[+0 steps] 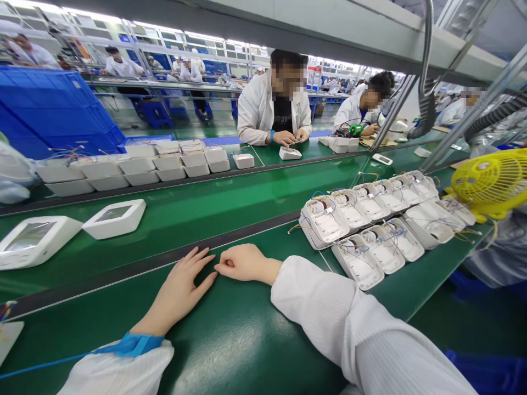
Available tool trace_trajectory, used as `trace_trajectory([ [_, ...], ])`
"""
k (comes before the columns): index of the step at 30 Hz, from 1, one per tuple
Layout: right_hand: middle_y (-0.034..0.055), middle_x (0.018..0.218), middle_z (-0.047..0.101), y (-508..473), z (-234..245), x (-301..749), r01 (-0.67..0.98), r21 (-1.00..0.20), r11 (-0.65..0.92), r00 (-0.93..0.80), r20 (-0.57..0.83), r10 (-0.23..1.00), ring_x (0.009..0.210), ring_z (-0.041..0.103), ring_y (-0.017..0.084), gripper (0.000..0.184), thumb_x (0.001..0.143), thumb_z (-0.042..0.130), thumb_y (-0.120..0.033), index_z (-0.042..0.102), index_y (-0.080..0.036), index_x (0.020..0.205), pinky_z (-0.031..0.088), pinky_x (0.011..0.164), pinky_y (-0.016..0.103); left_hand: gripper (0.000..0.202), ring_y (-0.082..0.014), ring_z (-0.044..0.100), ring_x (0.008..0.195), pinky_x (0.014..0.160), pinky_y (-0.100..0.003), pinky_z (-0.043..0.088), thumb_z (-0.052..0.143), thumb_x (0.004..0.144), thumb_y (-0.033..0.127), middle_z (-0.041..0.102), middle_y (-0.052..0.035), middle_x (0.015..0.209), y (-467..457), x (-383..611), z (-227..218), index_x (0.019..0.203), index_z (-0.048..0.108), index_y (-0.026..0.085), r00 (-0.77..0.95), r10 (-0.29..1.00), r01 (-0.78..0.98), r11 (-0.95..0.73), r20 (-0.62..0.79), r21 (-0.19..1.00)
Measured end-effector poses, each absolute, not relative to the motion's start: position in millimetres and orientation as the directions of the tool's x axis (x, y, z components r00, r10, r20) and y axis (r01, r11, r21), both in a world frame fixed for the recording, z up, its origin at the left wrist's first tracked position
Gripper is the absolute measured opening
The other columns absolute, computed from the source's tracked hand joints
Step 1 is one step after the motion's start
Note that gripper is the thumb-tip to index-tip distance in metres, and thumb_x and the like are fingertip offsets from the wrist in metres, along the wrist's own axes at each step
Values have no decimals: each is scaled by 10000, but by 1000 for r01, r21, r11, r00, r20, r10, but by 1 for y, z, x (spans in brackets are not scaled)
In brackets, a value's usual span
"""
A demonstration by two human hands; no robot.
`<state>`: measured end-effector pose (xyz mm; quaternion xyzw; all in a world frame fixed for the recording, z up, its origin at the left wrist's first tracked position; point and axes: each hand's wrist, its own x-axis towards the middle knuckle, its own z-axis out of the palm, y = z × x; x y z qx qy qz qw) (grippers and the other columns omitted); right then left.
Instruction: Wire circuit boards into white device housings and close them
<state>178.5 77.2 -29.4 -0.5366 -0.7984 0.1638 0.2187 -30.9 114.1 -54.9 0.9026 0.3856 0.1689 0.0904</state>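
Observation:
My left hand (180, 292) lies flat on the green bench top (230, 334) at the edge of the dark rail, fingers stretched out and holding nothing. A blue wrist strap (138, 344) with a cord is around that wrist. Close beside its fingertips, my right hand (244, 262) rests on the bench with fingers curled into a loose fist; no object shows in it. To the right of it stand rows of white plastic housings (327, 219) with coloured wires. Beyond the rail, two white devices with screens (117, 215) sit on the green conveyor belt at the left.
More stacked white housings (140, 164) line the belt's far side. A yellow fan (489, 181) stands at the bench's right end. Across the belt, a co-worker (257, 112) handles a small part over a white housing. Blue crates (53, 109) are piled at the far left.

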Motion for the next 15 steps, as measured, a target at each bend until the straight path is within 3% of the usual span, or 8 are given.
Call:
trace_trajectory([
  [10,-30,723,667,80,-36,178,773,-510,379,-315,211,926,674,584,131,205,899,625,-375,683,-214,787,323,590,238,585,-349,384,1407,1122,-556,375,456,902,583,558,-129,1415,111,-28,-50,1278,606,160,644,724,661,-689,248,297],
  [13,-31,718,665,78,-34,179,765,-515,387,-310,233,922,676,596,131,198,900,625,-362,677,-212,782,379,616,237,612,-340,382,1409,1117,-536,384,452,913,550,550,-137,1418,108,-27,-47,1374,506,152,633,735,670,-678,243,301],
  [15,-8,824,692,75,-29,179,762,-517,391,-290,266,919,784,626,144,158,924,589,-329,681,-206,887,439,718,247,641,-342,383,1407,1117,-538,376,442,921,527,494,-156,1461,105,-25,-45,1437,419,147,619,739,683,-673,266,284],
])
